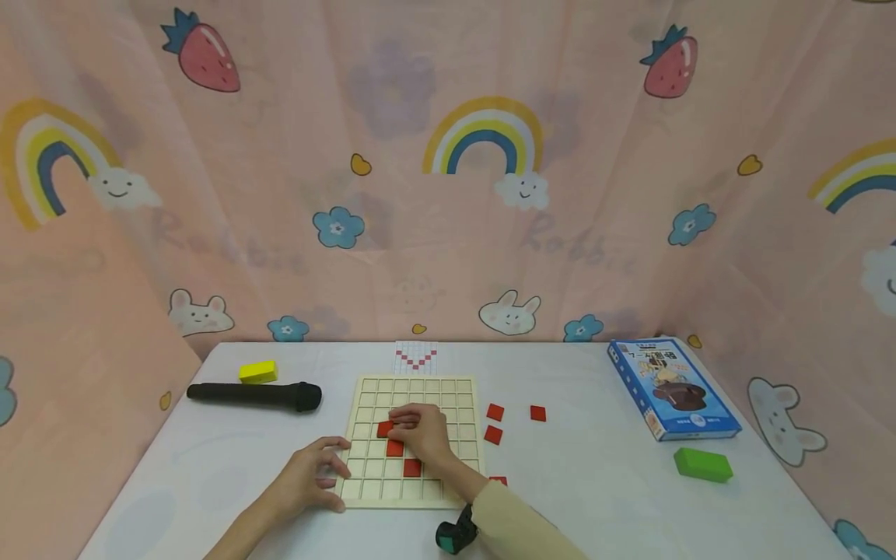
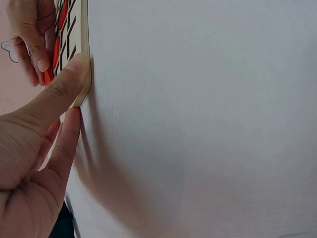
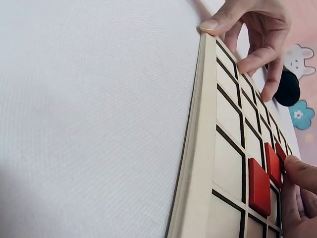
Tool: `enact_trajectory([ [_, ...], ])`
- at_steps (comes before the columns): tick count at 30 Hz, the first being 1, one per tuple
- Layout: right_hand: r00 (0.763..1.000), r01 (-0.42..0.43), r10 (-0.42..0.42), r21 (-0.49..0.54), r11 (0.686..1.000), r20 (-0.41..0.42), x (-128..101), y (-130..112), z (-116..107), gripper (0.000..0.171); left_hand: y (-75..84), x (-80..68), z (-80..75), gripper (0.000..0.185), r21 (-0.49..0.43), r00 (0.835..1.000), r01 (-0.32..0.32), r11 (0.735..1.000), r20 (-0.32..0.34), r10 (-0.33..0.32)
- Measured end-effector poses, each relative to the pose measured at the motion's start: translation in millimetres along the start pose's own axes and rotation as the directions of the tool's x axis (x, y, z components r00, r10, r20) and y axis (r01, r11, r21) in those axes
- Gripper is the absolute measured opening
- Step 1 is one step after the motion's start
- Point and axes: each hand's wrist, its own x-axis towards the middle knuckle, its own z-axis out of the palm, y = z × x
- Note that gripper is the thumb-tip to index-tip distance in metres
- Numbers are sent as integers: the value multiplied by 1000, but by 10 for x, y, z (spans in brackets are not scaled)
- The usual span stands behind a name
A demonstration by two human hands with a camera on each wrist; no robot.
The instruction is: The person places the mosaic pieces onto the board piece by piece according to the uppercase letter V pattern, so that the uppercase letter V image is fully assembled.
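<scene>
A wooden grid board (image 1: 458,404) lies in the middle of the white table. Three red square tiles sit in its cells in a diagonal: (image 1: 382,429), (image 1: 395,449), (image 1: 412,467). My right hand (image 1: 393,424) reaches over the board and its curled fingertips pinch the farthest red tile (image 3: 280,150). My left hand (image 1: 339,470) holds the board's left edge (image 2: 85,44), with the thumb (image 2: 67,82) pressed against the rim and the fingers (image 3: 257,54) bent onto the top. Several loose red tiles (image 1: 495,412) lie on the table right of the board.
A black cylinder (image 1: 255,394) and a yellow block (image 1: 257,372) lie at the left. Behind the board lies a small pattern card (image 1: 416,357). A blue box (image 1: 672,389) and a green block (image 1: 703,464) are at the right. Pink printed cloth walls surround the table.
</scene>
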Motion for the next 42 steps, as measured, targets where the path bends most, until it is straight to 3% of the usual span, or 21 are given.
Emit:
enact_trajectory([
  [15,998,-49,47,32,998,36,41,-17,-15,23,38,-22,-10,37,-29,1000,-24,999,-1,24],
  [22,996,-68,61,128,989,62,36,-18,-71,26,20,-27,-5,37,-30,1000,-23,999,-2,23],
  [26,996,-64,51,179,982,80,-2,-1,-181,28,22,-27,11,37,-10,1000,-15,1000,-8,15],
  [36,996,-24,12,143,989,86,-90,67,-607,30,16,-28,17,38,-6,1000,6,1000,-19,-6],
  [42,997,-64,59,106,992,48,-193,42,-895,29,54,-17,1,38,6,1000,13,1000,-26,-13],
])
